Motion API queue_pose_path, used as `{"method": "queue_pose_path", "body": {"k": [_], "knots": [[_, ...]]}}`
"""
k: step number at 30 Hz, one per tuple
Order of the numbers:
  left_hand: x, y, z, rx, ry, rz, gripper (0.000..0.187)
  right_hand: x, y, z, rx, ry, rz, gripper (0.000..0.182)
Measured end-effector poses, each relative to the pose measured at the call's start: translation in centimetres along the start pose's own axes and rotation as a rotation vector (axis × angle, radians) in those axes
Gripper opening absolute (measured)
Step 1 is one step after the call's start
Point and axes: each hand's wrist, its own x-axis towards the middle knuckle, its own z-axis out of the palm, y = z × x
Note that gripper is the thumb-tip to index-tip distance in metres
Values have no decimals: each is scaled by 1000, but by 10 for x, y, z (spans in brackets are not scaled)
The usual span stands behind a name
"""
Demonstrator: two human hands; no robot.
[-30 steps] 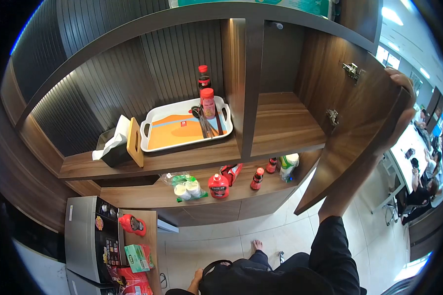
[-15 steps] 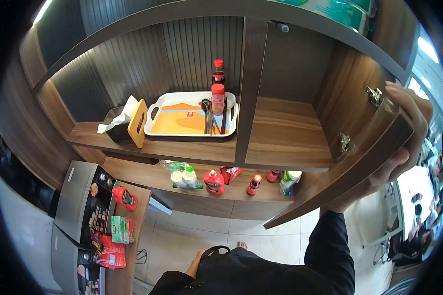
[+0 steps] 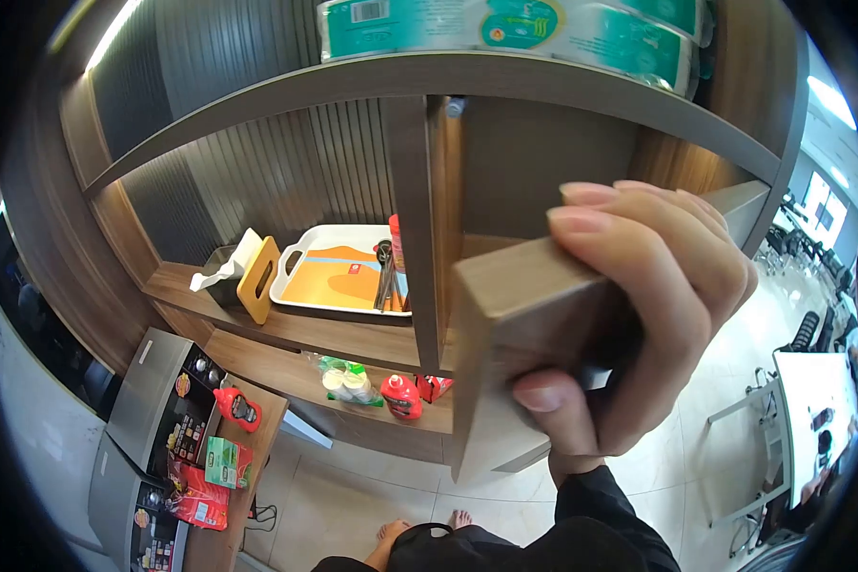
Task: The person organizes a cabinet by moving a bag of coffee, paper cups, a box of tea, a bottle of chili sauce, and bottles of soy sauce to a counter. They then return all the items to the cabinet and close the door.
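Observation:
My right hand (image 3: 663, 296) is wrapped round the free edge of a wooden cabinet door (image 3: 505, 381), fingers over the top side and thumb on the near face. The door stands out toward me, partly covering the right compartment (image 3: 543, 172) behind it. Down at my waist, only a bit of my left hand (image 3: 381, 550) shows beside my black clothing; its fingers are hidden.
On the left shelf are a white tray (image 3: 286, 293) with utensils and a tissue box (image 3: 224, 276). Green packs (image 3: 410, 27) lie above. A red bottle (image 3: 402, 396) stands on the counter below. Left are dark appliances (image 3: 153, 381); a white table (image 3: 815, 377) is far right.
My right hand has swung the door leftward, so it now hides much of the right compartment and the bottles on the counter's right. My view has shifted, showing more of the upper shelf.

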Motion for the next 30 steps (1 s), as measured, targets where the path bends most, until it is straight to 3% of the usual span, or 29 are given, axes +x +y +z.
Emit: {"method": "queue_pose_path", "body": {"k": [7, 13, 16, 18, 22, 30], "knots": [[10, 22, 12, -125, -9, 28, 42, -1, 0, 10, -18, -35, 40, 68], [13, 19, 9, -165, -18, 27, 41, -1, 6, 1, -191, -209, 41, 69], [10, 15, 2, -181, -17, 25, 41, -15, 37, 39, -55, 43, -82, 70], [9, 10, -5, -193, -10, 24, 41, -22, 41, 48, -57, 75, -86, 71], [13, -1, -11, -223, -2, 27, 40, -9, 6, 35, -184, -87, 150, 70], [13, -19, -24, -254, -11, 44, 40, -14, 0, 51, -284, -9, 230, 68]]}}
